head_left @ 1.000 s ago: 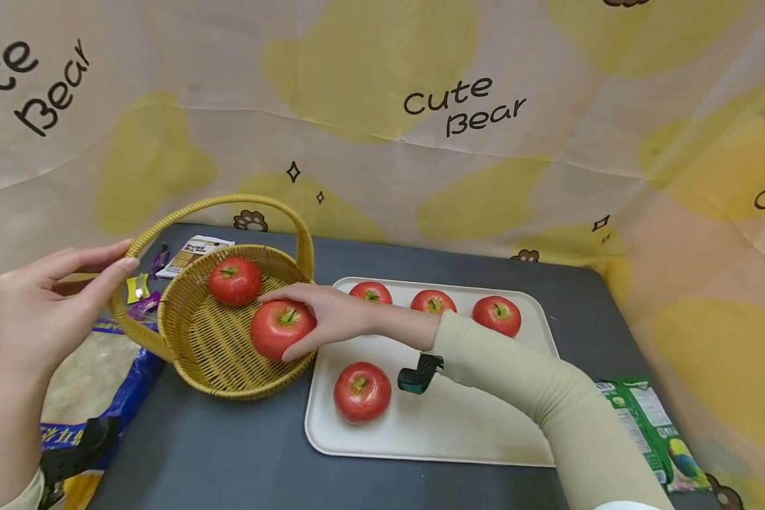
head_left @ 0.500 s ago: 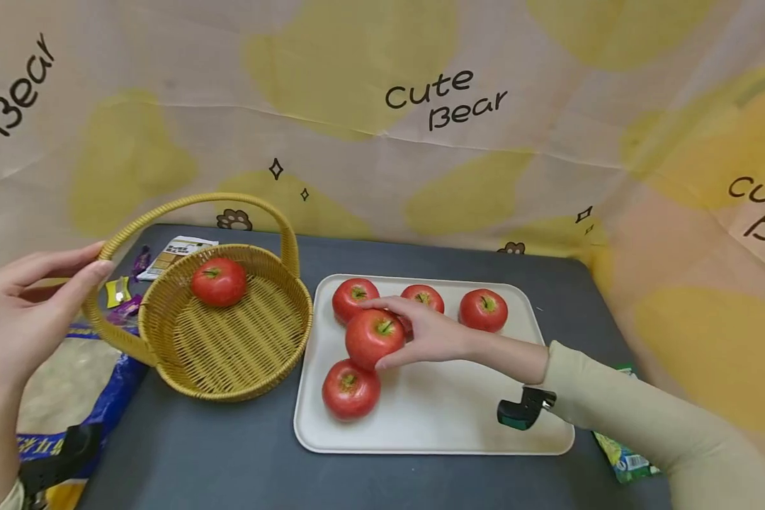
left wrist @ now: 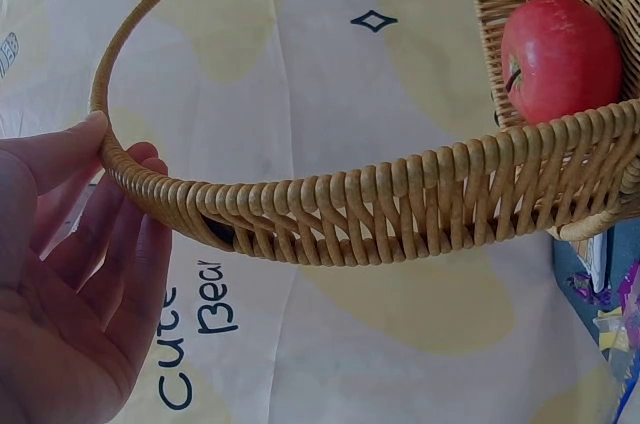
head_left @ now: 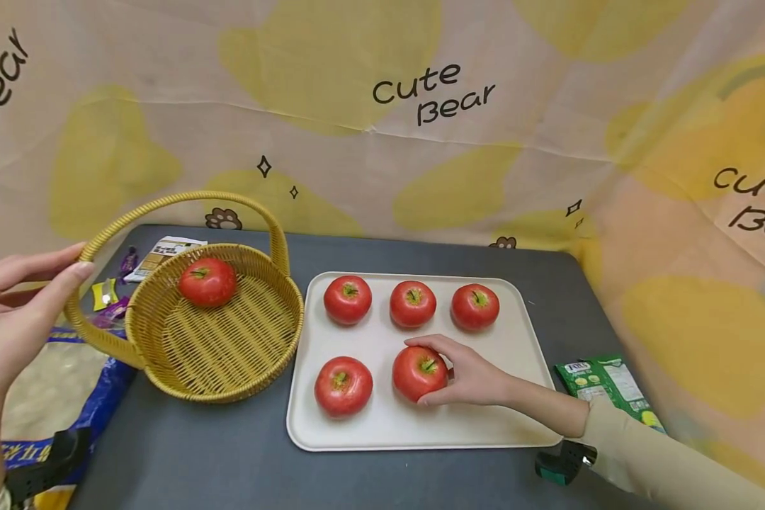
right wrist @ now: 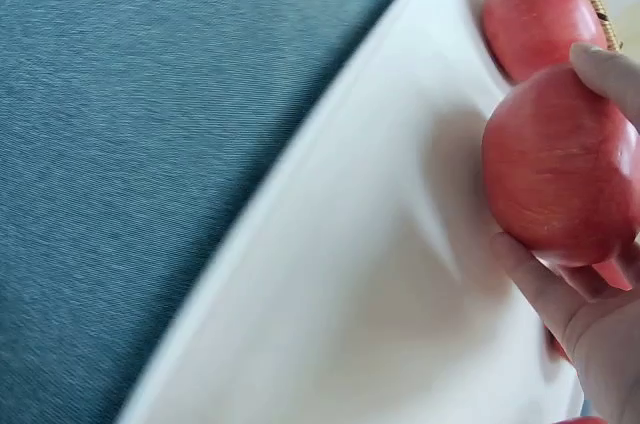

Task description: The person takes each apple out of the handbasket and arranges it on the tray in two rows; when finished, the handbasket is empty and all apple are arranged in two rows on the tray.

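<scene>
Dark grey tabletop (head_left: 229, 460) carries a white rectangular plastic tray (head_left: 382, 428); on its front row, the right hand (head_left: 478, 375) grips a shiny red apple (head_left: 418, 372). Left hand (head_left: 6, 319), fingers straight, touches the woven yellow wicker basket (head_left: 223, 368) beside the tray.

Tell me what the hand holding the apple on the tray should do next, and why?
Probably let go. The right hand grips an apple that already seems to rest on the tray, in the front row beside another apple, with three more lined up behind. The left hand touches the basket handle, and one apple is left inside.
</scene>
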Available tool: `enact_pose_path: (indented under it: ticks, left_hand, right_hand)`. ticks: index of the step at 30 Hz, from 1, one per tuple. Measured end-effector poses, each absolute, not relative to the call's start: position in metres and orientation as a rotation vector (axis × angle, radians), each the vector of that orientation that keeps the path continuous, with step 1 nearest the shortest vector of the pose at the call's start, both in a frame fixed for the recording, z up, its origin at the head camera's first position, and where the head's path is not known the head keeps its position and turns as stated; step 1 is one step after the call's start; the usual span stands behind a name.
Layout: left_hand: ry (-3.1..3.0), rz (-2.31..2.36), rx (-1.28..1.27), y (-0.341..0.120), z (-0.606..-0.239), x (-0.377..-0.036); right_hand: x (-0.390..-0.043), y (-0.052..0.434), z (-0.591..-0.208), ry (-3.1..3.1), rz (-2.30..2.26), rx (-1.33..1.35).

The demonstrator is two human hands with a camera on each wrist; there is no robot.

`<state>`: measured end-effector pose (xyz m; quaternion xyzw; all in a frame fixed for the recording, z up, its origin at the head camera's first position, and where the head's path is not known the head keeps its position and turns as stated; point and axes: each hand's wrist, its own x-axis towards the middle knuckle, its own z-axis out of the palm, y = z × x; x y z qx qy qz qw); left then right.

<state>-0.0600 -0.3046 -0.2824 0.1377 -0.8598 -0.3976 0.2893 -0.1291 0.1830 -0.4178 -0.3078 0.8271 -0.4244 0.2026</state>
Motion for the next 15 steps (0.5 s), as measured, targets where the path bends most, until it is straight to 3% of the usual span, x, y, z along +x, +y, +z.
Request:
enact_pose_path:
  ticks: [15]
  left_hand:
    - [-2.285,-1.096,0.370,-0.3035,-0.2815,-0.0588]
  right_hand:
    - [-0.1275,0.1868,-0.4271,2.355,-1.079,-0.970]
